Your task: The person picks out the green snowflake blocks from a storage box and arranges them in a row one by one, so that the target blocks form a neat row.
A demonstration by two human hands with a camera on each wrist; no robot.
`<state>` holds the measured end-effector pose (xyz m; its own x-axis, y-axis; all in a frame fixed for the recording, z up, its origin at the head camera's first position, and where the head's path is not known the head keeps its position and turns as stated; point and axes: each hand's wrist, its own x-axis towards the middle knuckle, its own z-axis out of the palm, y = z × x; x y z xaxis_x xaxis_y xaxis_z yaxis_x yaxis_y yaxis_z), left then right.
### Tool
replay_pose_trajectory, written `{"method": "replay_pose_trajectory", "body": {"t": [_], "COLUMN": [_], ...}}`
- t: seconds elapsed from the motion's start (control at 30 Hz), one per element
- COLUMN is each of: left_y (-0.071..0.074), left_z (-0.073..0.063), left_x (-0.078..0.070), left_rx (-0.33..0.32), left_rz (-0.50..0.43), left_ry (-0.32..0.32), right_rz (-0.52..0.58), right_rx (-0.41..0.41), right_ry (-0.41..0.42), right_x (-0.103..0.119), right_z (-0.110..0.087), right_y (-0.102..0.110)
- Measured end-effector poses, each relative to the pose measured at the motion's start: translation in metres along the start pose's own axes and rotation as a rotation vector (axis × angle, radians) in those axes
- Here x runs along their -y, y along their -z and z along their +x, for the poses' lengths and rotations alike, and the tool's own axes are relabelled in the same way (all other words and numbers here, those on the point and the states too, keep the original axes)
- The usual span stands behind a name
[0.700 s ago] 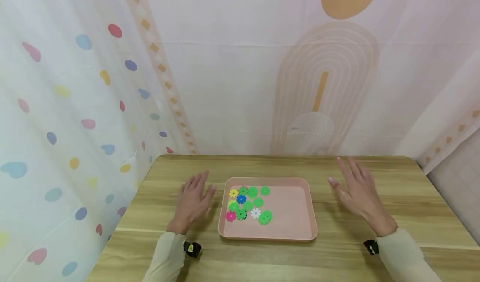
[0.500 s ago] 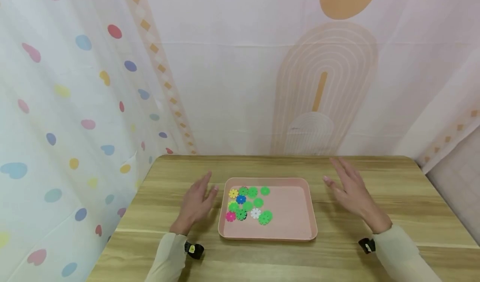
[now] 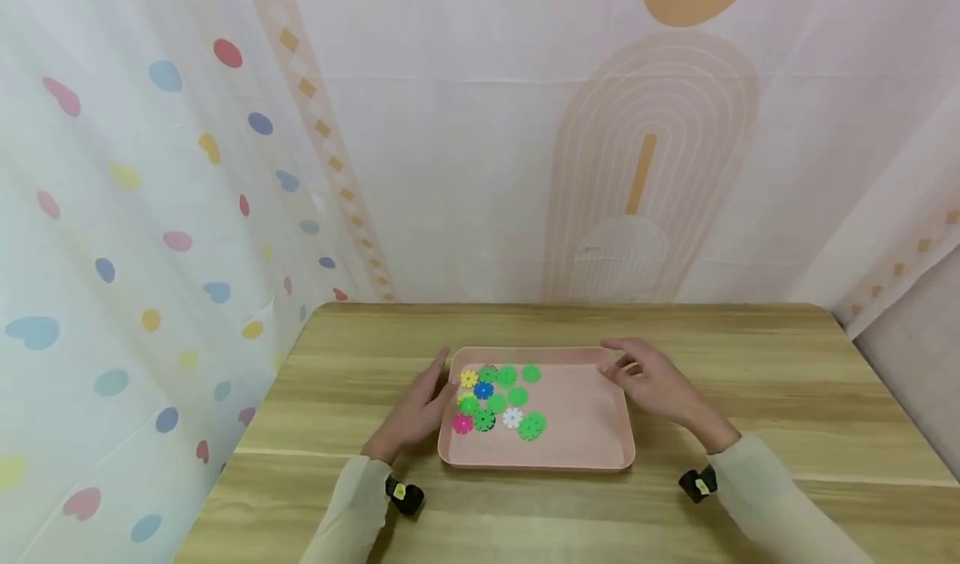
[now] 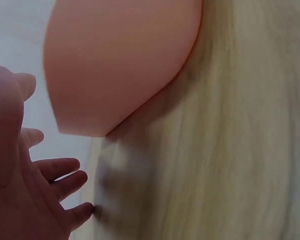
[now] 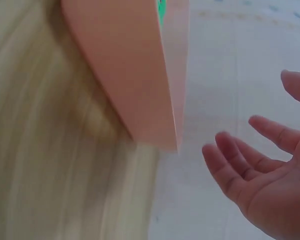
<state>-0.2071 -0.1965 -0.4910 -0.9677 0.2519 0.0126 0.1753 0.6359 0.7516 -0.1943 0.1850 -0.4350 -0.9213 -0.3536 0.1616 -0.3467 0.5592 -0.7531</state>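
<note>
A shallow pink tray (image 3: 585, 439) lies on the wooden table. Several notched plastic discs are gathered in its left half: green discs (image 3: 532, 426), a blue disc (image 3: 483, 390), a white disc (image 3: 512, 417), a magenta disc (image 3: 462, 423) and a yellow disc (image 3: 468, 378). At the tray's left side is my left hand (image 3: 416, 410), thumb at the rim and fingers extended. My right hand (image 3: 660, 385) hovers at the right rim, thumb and forefinger over the far right corner. In the wrist views the fingers of both hands are relaxed and stand apart from the tray wall (image 5: 125, 65).
The wooden table (image 3: 525, 514) runs all around the tray. A patterned curtain (image 3: 465, 172) hangs behind it, and a dotted one (image 3: 150, 297) hangs on the left. Black bands with cameras sit at the left wrist (image 3: 405, 496) and the right wrist (image 3: 697, 484).
Both hands have moved inward to the tray's sides, the right one travelling farther left. The tray and discs stay in place on the table.
</note>
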Motion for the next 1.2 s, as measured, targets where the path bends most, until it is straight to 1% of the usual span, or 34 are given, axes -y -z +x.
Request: {"method": "replay_pose_trajectory", "body": {"t": [0.13,0.23,0.37,0.47,0.6,0.7,0.77,0.93,1.2], "left_y": [-0.005,-0.009,-0.012,-0.014,-0.015,-0.015,-0.016,-0.017,-0.017], "left_z": [0.005,0.007,0.007,0.008,0.009,0.007,0.005,0.0,-0.001], "left_x": [-0.001,-0.002,-0.003,-0.005,-0.006,-0.007,-0.006,-0.005,-0.006], "left_rx": [0.036,0.059,0.081,0.088,0.08,0.076,0.073,0.057,0.065], "left_rz": [-0.001,0.005,0.011,0.019,0.032,0.044,0.064,0.096,0.107], "left_ry": [-0.001,-0.005,-0.004,-0.003,-0.021,-0.021,-0.02,-0.02,-0.004], "right_rz": [0.039,0.066,0.054,0.019,0.021,0.039,0.043,0.053,0.084], "right_rx": [0.079,0.152,0.25,0.295,0.328,0.358,0.376,0.405,0.397], "right_ry": [-0.015,-0.019,-0.017,-0.025,-0.075,-0.12,-0.135,-0.131,-0.136], "right_x": [0.006,0.009,0.012,0.016,0.023,0.027,0.03,0.032,0.029], "right_z": [0.007,0.011,0.013,0.014,0.014,0.015,0.015,0.018,0.018], "right_y": [-0.015,-0.027,-0.044,-0.055,-0.068,-0.077,-0.083,-0.094,-0.103]}}
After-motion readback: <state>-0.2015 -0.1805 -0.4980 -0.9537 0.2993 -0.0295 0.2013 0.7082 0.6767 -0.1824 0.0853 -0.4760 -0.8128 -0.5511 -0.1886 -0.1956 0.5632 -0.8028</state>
